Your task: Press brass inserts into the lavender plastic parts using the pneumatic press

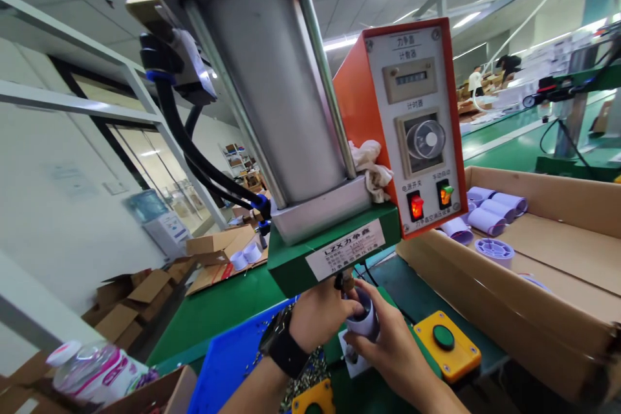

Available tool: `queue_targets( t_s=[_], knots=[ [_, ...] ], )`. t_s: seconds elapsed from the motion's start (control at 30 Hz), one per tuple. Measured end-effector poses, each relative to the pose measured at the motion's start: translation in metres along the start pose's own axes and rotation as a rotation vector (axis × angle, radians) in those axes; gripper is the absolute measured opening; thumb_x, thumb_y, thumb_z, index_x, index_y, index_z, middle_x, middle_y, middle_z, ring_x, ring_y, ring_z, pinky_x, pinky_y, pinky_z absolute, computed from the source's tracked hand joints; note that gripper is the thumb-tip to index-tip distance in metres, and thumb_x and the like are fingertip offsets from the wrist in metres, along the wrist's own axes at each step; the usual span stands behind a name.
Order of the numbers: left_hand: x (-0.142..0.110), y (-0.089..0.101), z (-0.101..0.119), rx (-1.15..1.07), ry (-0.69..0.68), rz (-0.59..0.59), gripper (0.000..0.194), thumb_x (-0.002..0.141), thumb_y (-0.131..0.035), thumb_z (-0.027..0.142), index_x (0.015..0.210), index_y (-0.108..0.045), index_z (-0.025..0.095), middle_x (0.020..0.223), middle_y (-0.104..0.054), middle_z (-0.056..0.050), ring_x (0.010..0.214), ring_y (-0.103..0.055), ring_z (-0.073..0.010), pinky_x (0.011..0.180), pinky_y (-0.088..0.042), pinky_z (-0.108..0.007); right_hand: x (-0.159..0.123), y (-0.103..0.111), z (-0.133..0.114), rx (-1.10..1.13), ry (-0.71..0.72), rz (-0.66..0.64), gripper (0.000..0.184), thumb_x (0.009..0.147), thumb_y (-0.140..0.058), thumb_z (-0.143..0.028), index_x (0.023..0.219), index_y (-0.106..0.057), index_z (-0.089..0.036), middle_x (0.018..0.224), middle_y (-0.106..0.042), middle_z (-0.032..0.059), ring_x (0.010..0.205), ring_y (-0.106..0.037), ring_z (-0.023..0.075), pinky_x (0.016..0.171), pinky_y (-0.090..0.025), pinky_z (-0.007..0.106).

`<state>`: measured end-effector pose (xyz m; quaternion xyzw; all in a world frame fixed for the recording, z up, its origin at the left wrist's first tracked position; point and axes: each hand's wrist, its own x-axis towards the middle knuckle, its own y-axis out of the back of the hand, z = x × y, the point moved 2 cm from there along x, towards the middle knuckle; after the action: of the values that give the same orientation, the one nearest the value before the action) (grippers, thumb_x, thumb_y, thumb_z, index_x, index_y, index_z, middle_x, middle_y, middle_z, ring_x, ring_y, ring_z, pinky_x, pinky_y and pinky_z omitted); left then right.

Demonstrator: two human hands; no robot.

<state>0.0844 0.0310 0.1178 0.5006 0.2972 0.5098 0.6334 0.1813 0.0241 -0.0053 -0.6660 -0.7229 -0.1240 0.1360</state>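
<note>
Below the press head, my right hand [388, 334] is wrapped round a short white plastic cylinder [367, 323], its open mouth tilted up toward me. My left hand [323, 314], a black watch on its wrist, reaches over from the left with its fingers bent together at the cylinder's mouth. Whatever those fingertips pinch, if anything, is hidden. Under the cylinder sits a white block [356, 365] on the green base of the press. The brass-coloured press tip [345, 279] comes down just behind my fingers.
A blue tray [223, 362] of small metal pieces lies left. Yellow button boxes [449, 344] flank the press. At right, a cardboard box [466, 284] holds several white cylinders. The orange control box [422, 129] stands beside the press column. A bottle [97, 369] is at lower left.
</note>
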Motion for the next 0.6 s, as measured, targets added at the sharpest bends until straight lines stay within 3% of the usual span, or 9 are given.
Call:
queue_targets(
  t_s=[0.27, 0.4, 0.6],
  knots=[
    [-0.0019, -0.0021, -0.0079, 0.01, 0.119, -0.103, 0.015, 0.074, -0.057, 0.031, 0.084, -0.064, 0.022, 0.098, -0.067, -0.003, 0.093, -0.062, -0.021, 0.085, -0.046, -0.032, -0.0009, -0.0002, 0.0053, -0.011, 0.012, 0.002, 0.069, 0.067, -0.062, -0.013, 0.134, -0.044, -0.021, 0.134, -0.057, 0.0089, 0.123, -0.054, 0.0234, 0.105, -0.043, 0.037],
    [-0.0027, -0.0031, -0.0075, 0.024, 0.087, -0.093, 0.012, 0.074, -0.058, 0.03, 0.082, -0.065, 0.023, 0.1, -0.066, -0.003, 0.095, -0.061, -0.021, 0.087, -0.045, -0.032, -0.0018, 0.0009, 0.005, -0.007, 0.04, 0.013, 0.068, 0.068, -0.063, -0.014, 0.133, -0.045, -0.022, 0.132, -0.059, 0.0071, 0.121, -0.057, 0.0227, 0.102, -0.046, 0.035],
    [-0.002, -0.0086, -0.0035, -0.009, 0.115, -0.118, 0.008, 0.072, -0.062, 0.028, 0.076, -0.066, 0.022, 0.092, -0.07, -0.001, 0.088, -0.062, -0.019, 0.079, -0.045, -0.029, -0.0053, 0.0027, 0.0061, -0.032, -0.029, -0.031, 0.064, 0.072, -0.063, -0.018, 0.132, -0.042, -0.023, 0.129, -0.06, 0.0069, 0.115, -0.059, 0.0217, 0.097, -0.048, 0.032]
  ],
)
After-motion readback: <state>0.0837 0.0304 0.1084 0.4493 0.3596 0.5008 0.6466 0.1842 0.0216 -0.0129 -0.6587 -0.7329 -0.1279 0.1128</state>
